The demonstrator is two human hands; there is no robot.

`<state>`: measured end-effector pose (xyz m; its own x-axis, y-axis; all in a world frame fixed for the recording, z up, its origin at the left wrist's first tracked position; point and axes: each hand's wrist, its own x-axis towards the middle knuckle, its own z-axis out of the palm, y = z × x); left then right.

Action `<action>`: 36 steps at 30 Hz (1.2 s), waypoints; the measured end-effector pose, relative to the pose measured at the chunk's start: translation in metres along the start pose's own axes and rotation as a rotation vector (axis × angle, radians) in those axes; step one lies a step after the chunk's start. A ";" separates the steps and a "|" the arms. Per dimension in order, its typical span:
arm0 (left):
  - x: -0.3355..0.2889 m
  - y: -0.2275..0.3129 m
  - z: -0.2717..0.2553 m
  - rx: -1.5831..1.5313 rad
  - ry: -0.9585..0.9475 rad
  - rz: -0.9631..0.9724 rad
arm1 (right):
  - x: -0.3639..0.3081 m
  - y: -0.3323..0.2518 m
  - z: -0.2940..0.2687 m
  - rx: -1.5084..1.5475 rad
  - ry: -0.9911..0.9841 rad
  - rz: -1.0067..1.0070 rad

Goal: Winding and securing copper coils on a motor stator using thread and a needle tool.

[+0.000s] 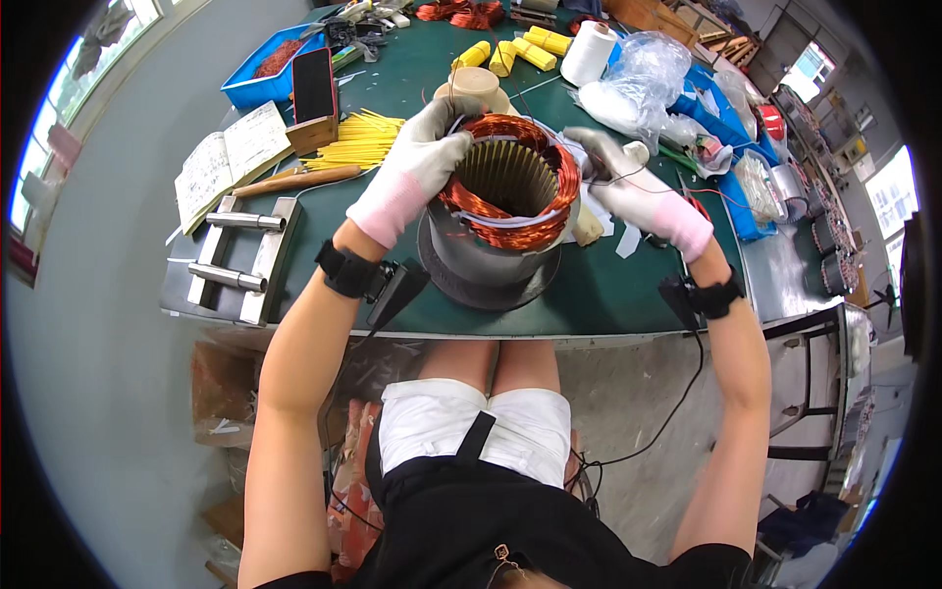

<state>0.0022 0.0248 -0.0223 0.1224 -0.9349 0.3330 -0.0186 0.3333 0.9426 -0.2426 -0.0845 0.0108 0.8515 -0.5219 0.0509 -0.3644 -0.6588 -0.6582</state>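
Note:
A motor stator (510,240) with orange copper windings around its slotted bore stands on a round dark base (466,280) at the table's front edge. White cord or sleeving lies along the coils. My left hand (429,155), in a white and pink glove, is closed over the left rim of the copper winding (453,196), its fingertips at the far left side. Beside the stator's right rim is my gloved right hand (633,187), with blurred fingers reaching toward the winding. A thin dark wire crosses that hand; whether the fingers grip it I cannot make out.
Left lie a metal frame with rods (235,260), a wooden-handled tool (294,181), an open notebook (231,157), yellow sleeves (363,139) and a phone (313,86). Behind are yellow rolls (502,59) and a white thread spool (590,53). Blue bins (721,110) stand right.

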 end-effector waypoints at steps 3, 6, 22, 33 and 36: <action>0.017 -0.001 -0.011 -0.052 -0.125 0.045 | -0.022 -0.031 -0.001 0.143 0.073 -0.112; 0.045 0.005 -0.021 0.064 -0.415 -0.047 | -0.012 -0.064 -0.020 0.067 -0.054 -0.026; -0.034 0.039 0.062 1.396 -0.115 0.714 | 0.000 -0.049 -0.028 0.680 0.249 -0.296; -0.028 0.032 0.066 1.243 -0.129 0.610 | 0.004 0.016 0.006 -0.570 0.165 -0.796; -0.027 0.028 0.067 1.237 -0.066 0.654 | 0.010 0.012 -0.002 -0.519 0.123 -0.844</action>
<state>-0.0680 0.0515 -0.0034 -0.2937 -0.6696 0.6822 -0.9094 0.4156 0.0164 -0.2387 -0.0987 0.0053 0.8734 0.1930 0.4471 0.1973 -0.9796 0.0374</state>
